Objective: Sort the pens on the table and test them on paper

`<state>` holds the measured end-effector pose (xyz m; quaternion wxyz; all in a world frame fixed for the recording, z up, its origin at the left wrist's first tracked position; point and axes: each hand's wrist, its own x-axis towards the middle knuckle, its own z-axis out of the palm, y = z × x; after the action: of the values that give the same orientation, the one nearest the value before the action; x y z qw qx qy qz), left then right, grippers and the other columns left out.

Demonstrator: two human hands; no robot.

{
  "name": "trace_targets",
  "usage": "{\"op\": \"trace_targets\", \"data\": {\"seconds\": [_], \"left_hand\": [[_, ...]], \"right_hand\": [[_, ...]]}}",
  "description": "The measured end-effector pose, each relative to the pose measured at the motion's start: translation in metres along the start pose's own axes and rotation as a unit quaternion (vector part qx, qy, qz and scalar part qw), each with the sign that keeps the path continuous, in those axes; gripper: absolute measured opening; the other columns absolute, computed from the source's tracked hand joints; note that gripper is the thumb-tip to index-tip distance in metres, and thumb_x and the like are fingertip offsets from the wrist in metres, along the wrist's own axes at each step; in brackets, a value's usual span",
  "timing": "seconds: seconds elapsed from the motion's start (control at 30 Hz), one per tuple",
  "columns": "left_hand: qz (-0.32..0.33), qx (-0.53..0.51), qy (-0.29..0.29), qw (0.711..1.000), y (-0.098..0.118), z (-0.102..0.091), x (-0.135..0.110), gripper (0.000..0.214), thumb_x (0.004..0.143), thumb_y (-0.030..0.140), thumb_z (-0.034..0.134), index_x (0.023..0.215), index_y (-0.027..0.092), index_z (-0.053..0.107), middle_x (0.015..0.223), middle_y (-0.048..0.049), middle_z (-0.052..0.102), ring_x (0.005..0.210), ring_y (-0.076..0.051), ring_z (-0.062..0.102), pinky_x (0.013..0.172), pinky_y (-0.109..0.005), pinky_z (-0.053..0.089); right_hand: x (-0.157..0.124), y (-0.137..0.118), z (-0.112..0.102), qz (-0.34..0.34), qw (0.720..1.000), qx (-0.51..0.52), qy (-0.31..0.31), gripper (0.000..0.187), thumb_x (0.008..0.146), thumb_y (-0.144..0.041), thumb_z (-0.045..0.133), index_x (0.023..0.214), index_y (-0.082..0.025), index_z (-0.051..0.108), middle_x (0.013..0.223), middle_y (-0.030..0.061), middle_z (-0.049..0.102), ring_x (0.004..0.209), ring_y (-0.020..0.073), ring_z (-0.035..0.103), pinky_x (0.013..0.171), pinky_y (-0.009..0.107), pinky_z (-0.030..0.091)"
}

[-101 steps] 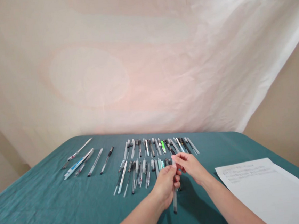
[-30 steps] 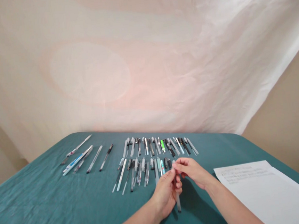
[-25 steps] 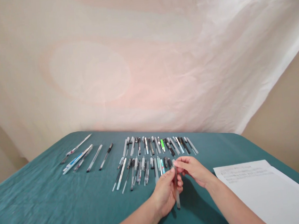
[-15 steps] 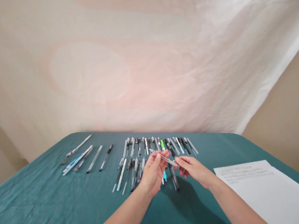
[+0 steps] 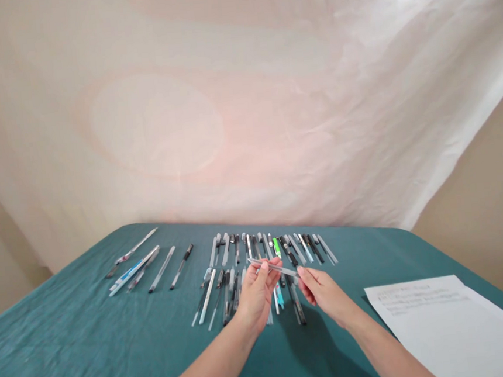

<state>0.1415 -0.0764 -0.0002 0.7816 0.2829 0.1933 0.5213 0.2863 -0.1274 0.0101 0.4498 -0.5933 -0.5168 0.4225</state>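
Between my two hands is a clear-barrelled pen (image 5: 285, 270), raised above the table and slanting down to the right. My left hand (image 5: 257, 290) pinches it near its left end with thumb and fingers. At the right end, the fingers of my right hand (image 5: 321, 288) close on it. Behind and below my hands lie two rows of pens, with a green-capped pen (image 5: 276, 248) in the far row and a light blue pen (image 5: 279, 296) in the near one. My left hand and forearm hide part of the near row.
Several pens lie apart at the left, among them a blue-and-white pen (image 5: 133, 270) and a black-capped pen (image 5: 181, 267). White sheets of paper (image 5: 449, 329) with writing rest at the right. A dark green cloth (image 5: 93, 343) covers the table, and a pale curtain (image 5: 244, 107) hangs behind it.
My right hand has closed more firmly around the pen's right end. The pen lies slightly flatter than before. The whole view has shifted a little.
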Motion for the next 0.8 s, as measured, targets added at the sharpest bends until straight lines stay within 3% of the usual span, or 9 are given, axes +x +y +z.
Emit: {"op": "trace_targets", "data": {"seconds": [0.17,0.3,0.5,0.67,0.8], "left_hand": [[-0.002,0.001,0.016,1.0,0.001,-0.001,0.001,0.018,0.075,0.025,0.062,0.082,0.018,0.047,0.098,-0.008,0.066,0.095,-0.016,0.06,0.089,-0.029,0.04],[0.008,-0.004,0.026,1.0,0.002,-0.003,0.004,0.017,0.076,0.025,0.061,0.078,0.018,0.046,0.095,-0.0079,0.067,0.094,-0.017,0.061,0.09,-0.031,0.041],[0.016,0.018,0.006,1.0,0.002,-0.003,0.002,0.016,0.078,0.026,0.059,0.08,0.018,0.045,0.096,-0.0081,0.066,0.094,-0.017,0.061,0.09,-0.033,0.04],[0.017,0.023,0.011,1.0,0.002,-0.003,0.002,0.017,0.077,0.026,0.059,0.08,0.018,0.046,0.096,-0.0084,0.067,0.094,-0.017,0.061,0.091,-0.033,0.04],[0.02,0.032,0.008,0.999,0.003,-0.005,0.003,0.017,0.077,0.027,0.059,0.081,0.017,0.046,0.096,-0.0089,0.067,0.093,-0.017,0.061,0.091,-0.034,0.039]], "right_hand": [[-0.002,-0.003,0.0,-0.125,0.973,-0.184,0.062,0.039,0.087,-0.046,0.031,0.06,-0.019,0.044,0.053,-0.0023,0.043,0.051,0.0118,0.042,0.051,0.023,0.033],[-0.005,-0.008,-0.001,-0.188,0.954,-0.225,0.067,0.028,0.084,-0.043,0.04,0.073,-0.019,0.049,0.067,-0.0003,0.05,0.06,0.013,0.046,0.057,0.024,0.035],[-0.002,-0.001,-0.005,-0.084,0.99,-0.115,-0.027,0.044,0.088,-0.046,0.026,0.067,-0.017,0.05,0.059,-0.0006,0.051,0.055,0.0116,0.049,0.053,0.022,0.039],[-0.001,-0.002,-0.009,-0.099,0.989,-0.11,-0.013,0.034,0.083,-0.047,0.042,0.076,-0.017,0.055,0.064,-0.0009,0.052,0.056,0.0107,0.049,0.05,0.02,0.038],[0.0,-0.002,-0.013,-0.051,0.995,-0.083,-0.028,0.043,0.085,-0.049,0.033,0.075,-0.015,0.057,0.064,0.0022,0.056,0.055,0.0115,0.05,0.048,0.021,0.039]]}}
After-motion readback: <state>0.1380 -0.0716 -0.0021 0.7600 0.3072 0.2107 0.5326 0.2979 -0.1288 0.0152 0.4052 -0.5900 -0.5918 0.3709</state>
